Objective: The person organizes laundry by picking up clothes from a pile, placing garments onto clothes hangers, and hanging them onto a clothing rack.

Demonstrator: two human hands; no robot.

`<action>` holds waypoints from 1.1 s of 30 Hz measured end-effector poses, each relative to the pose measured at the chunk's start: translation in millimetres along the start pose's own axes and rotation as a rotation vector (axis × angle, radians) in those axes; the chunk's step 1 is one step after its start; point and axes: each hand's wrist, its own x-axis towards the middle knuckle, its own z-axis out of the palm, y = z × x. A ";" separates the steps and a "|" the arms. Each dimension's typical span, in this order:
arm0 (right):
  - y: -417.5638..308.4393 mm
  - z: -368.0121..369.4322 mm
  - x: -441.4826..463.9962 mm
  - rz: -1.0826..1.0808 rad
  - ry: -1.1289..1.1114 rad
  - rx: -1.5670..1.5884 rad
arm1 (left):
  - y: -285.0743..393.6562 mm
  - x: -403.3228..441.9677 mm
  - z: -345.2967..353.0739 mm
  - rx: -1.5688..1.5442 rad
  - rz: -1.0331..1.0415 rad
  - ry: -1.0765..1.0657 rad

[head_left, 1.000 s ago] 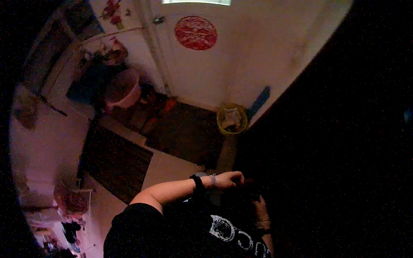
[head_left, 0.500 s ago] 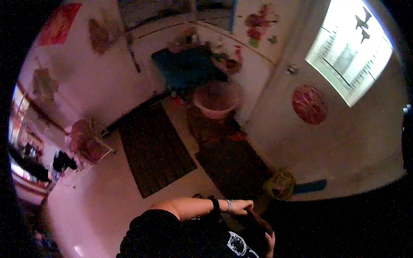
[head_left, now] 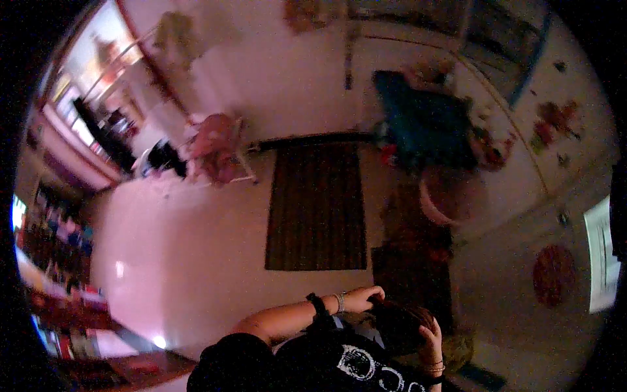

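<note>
At the bottom of the view my left hand (head_left: 362, 299) comes in from the left, with a black band and a bracelet at its wrist. Its fingers are closed on one end of a dark brown, streaky bundle (head_left: 400, 321) that looks like a length of hair; the dim light hides its exact kind. My right hand (head_left: 430, 334), wearing thin bracelets, has its fingers wrapped around the other side of this bundle. Below both hands is my black shirt (head_left: 300, 356) with white lettering.
Dark striped mats (head_left: 317, 209) lie on the pale floor. A pink tub (head_left: 450, 196) stands beside a teal-covered table (head_left: 424, 121). To the left are a pink chair (head_left: 219, 147) and shelves (head_left: 72, 261). A door with a round red decoration (head_left: 554, 276) is at right.
My view has swung left, so the mats, tub and door sit farther right. Both hands still hold the brown bundle, and more of my right hand now shows.
</note>
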 end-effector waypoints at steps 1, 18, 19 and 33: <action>8.7 -2.8 8.9 0.031 -0.039 -0.008 | 9.9 -14.5 -7.1 0.039 0.004 0.038; -20.0 -24.3 106.6 0.265 -0.449 0.063 | 44.1 -44.9 22.3 0.174 -0.212 0.483; -7.9 -24.1 112.0 0.295 -0.410 0.087 | 46.9 -51.2 20.4 0.182 -0.225 0.526; -14.2 269.7 202.9 0.349 -0.663 -0.137 | -15.7 -228.1 -164.7 0.057 -0.181 0.805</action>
